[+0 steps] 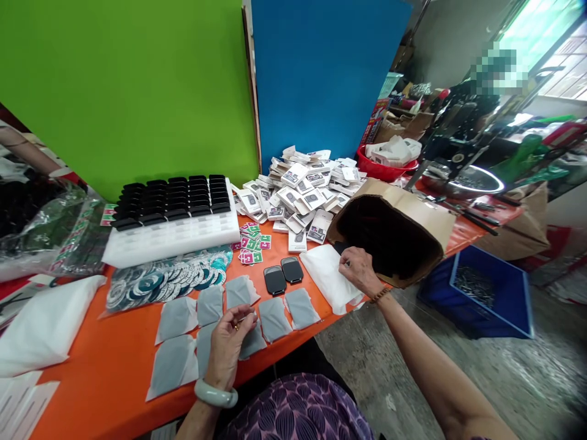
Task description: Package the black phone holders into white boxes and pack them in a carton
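My left hand (229,342), with a pale bangle at the wrist, rests on the orange table (114,373) over several grey cloth pouches (177,318), its fingers pinched on the edge of one pouch (247,318). My right hand (360,269) reaches to the mouth of a brown cardboard box (403,214) lying on its side, fingers closed on a small dark item (340,247) above a stack of white bags (328,275). Two black oval devices (283,275) lie between my hands.
A white tray of black devices (172,211) stands at the back left, with round stickers (165,278) in front and green-pink packets (251,244) beside. A heap of small white boxes (302,192) and a red basin (383,168) sit behind. A blue crate (486,293) is on the floor.
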The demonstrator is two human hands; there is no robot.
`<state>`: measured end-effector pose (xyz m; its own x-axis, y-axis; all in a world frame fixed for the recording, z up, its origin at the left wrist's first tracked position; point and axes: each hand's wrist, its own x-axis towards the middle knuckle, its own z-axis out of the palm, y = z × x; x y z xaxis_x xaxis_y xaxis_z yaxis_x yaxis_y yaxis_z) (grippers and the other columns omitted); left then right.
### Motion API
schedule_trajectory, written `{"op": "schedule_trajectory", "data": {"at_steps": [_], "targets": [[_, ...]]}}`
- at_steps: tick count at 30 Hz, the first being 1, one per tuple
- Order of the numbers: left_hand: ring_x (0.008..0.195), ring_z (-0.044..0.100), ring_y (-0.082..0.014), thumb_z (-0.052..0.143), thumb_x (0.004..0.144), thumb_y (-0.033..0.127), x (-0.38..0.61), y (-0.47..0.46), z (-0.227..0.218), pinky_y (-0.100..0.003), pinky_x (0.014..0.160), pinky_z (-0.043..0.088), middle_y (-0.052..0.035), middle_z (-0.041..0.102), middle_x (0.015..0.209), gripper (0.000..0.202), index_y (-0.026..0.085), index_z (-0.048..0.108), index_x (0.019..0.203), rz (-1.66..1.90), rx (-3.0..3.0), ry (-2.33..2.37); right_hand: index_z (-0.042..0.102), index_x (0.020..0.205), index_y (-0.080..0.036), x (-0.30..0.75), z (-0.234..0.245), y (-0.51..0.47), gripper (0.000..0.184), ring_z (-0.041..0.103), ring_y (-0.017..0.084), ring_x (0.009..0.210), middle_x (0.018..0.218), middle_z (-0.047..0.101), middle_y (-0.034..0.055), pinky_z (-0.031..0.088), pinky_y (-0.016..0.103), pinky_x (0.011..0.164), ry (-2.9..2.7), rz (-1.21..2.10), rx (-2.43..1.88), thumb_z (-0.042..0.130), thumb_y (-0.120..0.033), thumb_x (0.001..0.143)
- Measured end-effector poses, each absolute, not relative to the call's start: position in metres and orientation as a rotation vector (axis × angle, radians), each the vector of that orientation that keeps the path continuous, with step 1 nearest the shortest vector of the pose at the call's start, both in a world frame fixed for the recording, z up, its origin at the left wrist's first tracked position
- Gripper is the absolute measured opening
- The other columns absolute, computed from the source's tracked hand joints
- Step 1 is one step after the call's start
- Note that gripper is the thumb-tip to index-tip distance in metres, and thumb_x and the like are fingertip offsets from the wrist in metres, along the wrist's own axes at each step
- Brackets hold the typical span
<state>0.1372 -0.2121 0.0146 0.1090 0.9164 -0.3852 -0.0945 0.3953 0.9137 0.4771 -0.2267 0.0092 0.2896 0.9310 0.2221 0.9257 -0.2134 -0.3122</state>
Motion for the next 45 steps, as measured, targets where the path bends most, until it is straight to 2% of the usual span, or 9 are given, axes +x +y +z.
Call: {"op": "schedule_trajectory", "data": {"at_steps": [4, 12, 16, 19, 23, 27, 34, 39, 45], "targets": [[0.088, 0.065, -0.0207, 0.080, 0.060, 0.047, 0.152, -0.217, 0.021, -0.037, 0.087, 0.050, -0.0057, 0.070, 0.095, 0.046, 0.017, 0.067, 0.093, 0.802, 0.899, 1.164, 0.057, 0.071, -0.019, 0.459, 0.033, -0.238, 0.004, 0.055, 0.023, 0.092, 0.093, 0.062, 0.0064, 0.038, 0.038, 0.084, -1.491, 0.029, -1.830, 0.055, -0.016, 0.074], [0.121, 0.050, -0.0241, 0.065, 0.075, 0.058, 0.183, -0.211, 0.033, -0.035, 0.102, 0.038, -0.0099, 0.058, 0.127, 0.053, 0.021, 0.060, 0.113, 0.778, 0.926, 0.813, 0.056, 0.079, -0.021, 0.367, 0.062, -0.258, 0.010, 0.060, 0.018, 0.093, 0.097, 0.061, 0.0062, 0.048, 0.032, 0.083, -1.510, 0.366, -1.367, 0.055, -0.011, 0.079], [0.088, 0.062, -0.0170, 0.072, 0.071, 0.050, 0.183, -0.197, 0.037, -0.029, 0.079, 0.047, -0.0065, 0.065, 0.106, 0.058, 0.020, 0.055, 0.118, 0.770, 0.890, 0.816, 0.057, 0.082, -0.021, 0.343, 0.047, -0.256, 0.011, 0.060, 0.019, 0.095, 0.100, 0.059, 0.0072, 0.049, 0.033, 0.084, -1.557, 0.476, -1.260, 0.056, -0.011, 0.079], [0.068, 0.057, -0.0112, 0.083, 0.059, 0.036, 0.180, -0.188, 0.037, -0.024, 0.064, 0.045, 0.0004, 0.064, 0.081, 0.056, 0.018, 0.059, 0.106, 0.765, 0.851, 0.869, 0.057, 0.082, -0.020, 0.332, 0.035, -0.249, 0.011, 0.060, 0.018, 0.091, 0.097, 0.058, 0.0068, 0.049, 0.033, 0.083, -1.540, 0.505, -1.225, 0.056, -0.010, 0.079], [0.068, 0.054, -0.0101, 0.085, 0.053, 0.030, 0.178, -0.181, 0.027, -0.022, 0.063, 0.043, 0.0002, 0.062, 0.075, 0.038, 0.014, 0.066, 0.083, 0.837, 0.867, 0.966, 0.056, 0.081, -0.021, 0.322, 0.017, -0.231, 0.010, 0.059, 0.018, 0.088, 0.092, 0.058, 0.0053, 0.048, 0.033, 0.081, -1.461, 0.511, -1.232, 0.055, -0.011, 0.080], [0.065, 0.051, -0.0101, 0.083, 0.050, 0.028, 0.173, -0.170, 0.011, -0.023, 0.063, 0.042, 0.0018, 0.060, 0.071, 0.040, 0.014, 0.066, 0.084, 0.921, 0.845, 1.066, 0.057, 0.082, -0.021, 0.317, -0.008, -0.212, 0.006, 0.056, 0.019, 0.091, 0.093, 0.056, 0.0049, 0.046, 0.035, 0.084, -1.407, 0.607, -1.251, 0.057, -0.016, 0.080], [0.077, 0.057, -0.0141, 0.080, 0.050, 0.027, 0.165, -0.161, 0.002, -0.027, 0.071, 0.045, -0.0010, 0.063, 0.083, 0.035, 0.016, 0.066, 0.079, 1.005, 0.811, 1.127, 0.045, 0.123, -0.024, 0.305, -0.037, -0.208, 0.058, 0.057, 0.019, 0.095, 0.116, 0.054, 0.0071, 0.050, 0.034, 0.080, -1.207, 1.169, -1.247, 0.071, -0.028, 0.071], [0.064, 0.056, -0.0121, 0.080, 0.050, 0.029, 0.163, -0.162, 0.006, -0.026, 0.064, 0.045, 0.0030, 0.059, 0.071, 0.045, 0.016, 0.063, 0.090, 1.009, 0.769, 1.122, 0.047, 0.126, -0.022, 0.295, -0.036, -0.213, 0.057, 0.049, 0.024, 0.119, 0.127, 0.052, 0.0091, 0.037, 0.041, 0.104, -1.447, 0.956, -1.313, 0.062, -0.014, 0.072], [0.060, 0.054, -0.0071, 0.084, 0.046, 0.026, 0.128, -0.146, 0.031, -0.021, 0.061, 0.043, 0.0068, 0.058, 0.070, 0.055, 0.017, 0.058, 0.094, 1.154, 0.731, 1.148, 0.055, 0.117, -0.021, 0.302, -0.024, -0.207, 0.043, 0.057, 0.020, 0.095, 0.106, 0.062, 0.0036, 0.045, 0.032, 0.085, -1.477, 1.065, -1.287, 0.062, -0.019, 0.075]]}}
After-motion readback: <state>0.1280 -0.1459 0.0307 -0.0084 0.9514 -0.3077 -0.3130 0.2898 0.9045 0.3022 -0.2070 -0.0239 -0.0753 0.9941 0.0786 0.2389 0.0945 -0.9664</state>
